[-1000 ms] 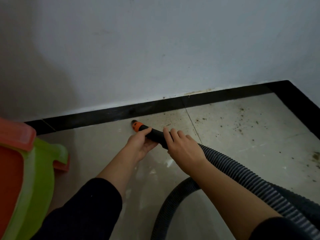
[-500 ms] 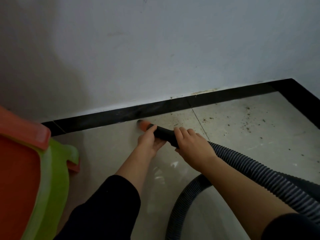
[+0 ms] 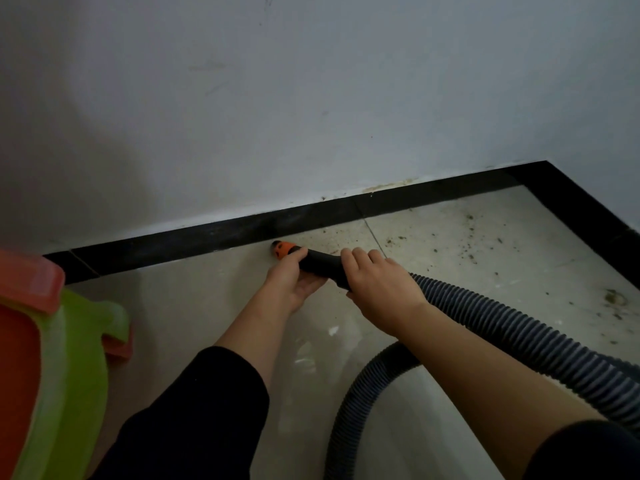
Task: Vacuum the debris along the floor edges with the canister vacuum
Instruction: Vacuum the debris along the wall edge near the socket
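Since a second ago the grip has not changed and the tip has shifted only slightly along the edge. The left hand [image 3: 294,285] cups the nozzle [image 3: 282,249] from beneath, thumb on top. The right hand [image 3: 377,289] curls its fingers over the black tube [image 3: 322,263] just behind. The tube's long axis runs from lower right up to the left, with the orange tip just beside the black skirting [image 3: 207,237]. The debris [image 3: 467,237] lies to the right, behind the tip and towards the corner, so the right hand is nearer it. The hose [image 3: 519,327] trails off right; the canister is out of view. The nozzle mouth and the left fingers underneath are hidden.
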### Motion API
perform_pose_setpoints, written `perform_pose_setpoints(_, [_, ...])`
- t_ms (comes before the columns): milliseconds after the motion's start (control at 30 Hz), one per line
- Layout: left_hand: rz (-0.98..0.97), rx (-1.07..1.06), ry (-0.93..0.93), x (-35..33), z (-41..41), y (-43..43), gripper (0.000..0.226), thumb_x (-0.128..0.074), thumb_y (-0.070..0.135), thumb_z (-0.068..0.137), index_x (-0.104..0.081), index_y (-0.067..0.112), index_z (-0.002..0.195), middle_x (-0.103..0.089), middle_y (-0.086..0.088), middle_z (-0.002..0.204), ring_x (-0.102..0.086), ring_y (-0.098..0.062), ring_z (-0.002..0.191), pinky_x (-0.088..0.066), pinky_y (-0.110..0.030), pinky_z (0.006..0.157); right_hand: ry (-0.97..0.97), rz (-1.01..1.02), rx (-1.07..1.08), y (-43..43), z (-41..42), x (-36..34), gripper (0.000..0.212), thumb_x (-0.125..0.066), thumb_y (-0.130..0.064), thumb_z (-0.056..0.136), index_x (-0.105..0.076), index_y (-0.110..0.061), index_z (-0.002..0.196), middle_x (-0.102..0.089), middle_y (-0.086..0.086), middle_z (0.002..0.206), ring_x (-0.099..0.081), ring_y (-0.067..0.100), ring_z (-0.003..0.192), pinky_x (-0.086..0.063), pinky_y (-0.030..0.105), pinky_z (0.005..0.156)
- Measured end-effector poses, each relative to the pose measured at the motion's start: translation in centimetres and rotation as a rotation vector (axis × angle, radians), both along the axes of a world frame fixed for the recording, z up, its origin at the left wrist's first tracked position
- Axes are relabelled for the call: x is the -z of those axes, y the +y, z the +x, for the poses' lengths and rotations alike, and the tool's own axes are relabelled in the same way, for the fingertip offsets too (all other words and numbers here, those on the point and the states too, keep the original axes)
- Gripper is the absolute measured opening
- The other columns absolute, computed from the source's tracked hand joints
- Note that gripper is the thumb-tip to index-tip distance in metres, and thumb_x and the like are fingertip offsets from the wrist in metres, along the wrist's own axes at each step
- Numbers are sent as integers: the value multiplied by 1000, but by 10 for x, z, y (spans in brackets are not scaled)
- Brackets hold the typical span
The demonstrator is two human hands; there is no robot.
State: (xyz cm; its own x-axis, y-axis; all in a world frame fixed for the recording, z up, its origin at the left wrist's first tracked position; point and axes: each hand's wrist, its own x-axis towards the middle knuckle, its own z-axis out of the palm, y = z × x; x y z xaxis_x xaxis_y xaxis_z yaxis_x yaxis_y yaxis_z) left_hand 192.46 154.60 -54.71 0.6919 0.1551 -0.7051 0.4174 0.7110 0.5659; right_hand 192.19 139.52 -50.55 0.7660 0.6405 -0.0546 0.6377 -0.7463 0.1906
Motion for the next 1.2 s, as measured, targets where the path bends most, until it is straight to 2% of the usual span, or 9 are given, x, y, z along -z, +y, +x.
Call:
perform_pose_setpoints(233, [24,125,-18,-4,-9,1,26,-54,14,99,-49,1,120,-62,-22,106,-64,-32,90,-54,-38,72,18,27,-32,-10,-8,-9,57,-59,-26,93,-31,-9,140,-49,8,128,-52,22,107,-48,33,90])
perform_pose_setpoints(367, [54,195,-13,-12,-16,3,25,-54,11,98,-51,1,121,-61,-26,114,-65,-37,102,-54,-40,82,23,37,-63,-17,-11,-16,55,-61,-30,92,-36,-10,135,-52,8,125,-53,23,106,-49,35,89])
perform_pose_setpoints(533, [60,228,28,-23,-27,-11,29,-54,12,98,-51,-3,123,-65,-27,107,-69,-36,92,-60,-37,68,71,55,-77,-34,-15,-32,56,-63,-30,91,-36,-12,137,-53,5,126,-52,21,108,-48,33,88])
perform_pose_setpoints(733, [27,94,31,-30,-49,-55,34,-50,13,100,-48,-2,131,-60,-27,121,-65,-34,98,-56,-36,65,87,-28,-122,-60,-28,-50,57,-63,-31,91,-36,-12,137,-52,5,128,-52,22,111,-48,33,90])
perform_pose_setpoints(800, [-2,18,20,-27,-57,-69,36,-51,14,100,-46,1,133,-62,-24,112,-66,-31,90,-57,-34,59,91,-58,-136,-68,-32,-53,58,-63,-31,91,-35,-12,138,-52,5,128,-51,22,110,-48,33,89])
perform_pose_setpoints(933, [-74,-67,14,-27,-71,-88,22,-52,14,100,-51,0,118,-61,-23,114,-63,-33,101,-53,-37,79,92,-65,-150,-79,-42,-56,57,-60,-29,92,-33,-12,139,-51,5,128,-51,21,109,-49,32,88])
perform_pose_setpoints(1000, [-78,-82,7,-27,-76,-95,16,-52,14,100,-52,1,111,-60,-24,112,-63,-33,99,-52,-37,83,104,-64,-144,-84,-46,-57,57,-58,-31,94,-32,-12,140,-50,5,130,-51,21,110,-48,32,89])
perform_pose_setpoints(1100, [-95,-104,3,-24,-81,-102,23,-54,15,99,-52,-1,116,-63,-22,102,-65,-29,86,-53,-36,79,125,-76,-137,-89,-50,-59,57,-58,-32,93,-31,-14,140,-49,4,130,-50,21,109,-48,32,88])
perform_pose_setpoints(1200, [-117,-119,14,-23,-85,-107,29,-57,16,98,-53,-4,119,-64,-22,100,-67,-28,84,-55,-33,70,123,-92,-130,-93,-53,-61,56,-59,-32,93,-32,-15,139,-50,3,128,-50,20,105,-49,32,86])
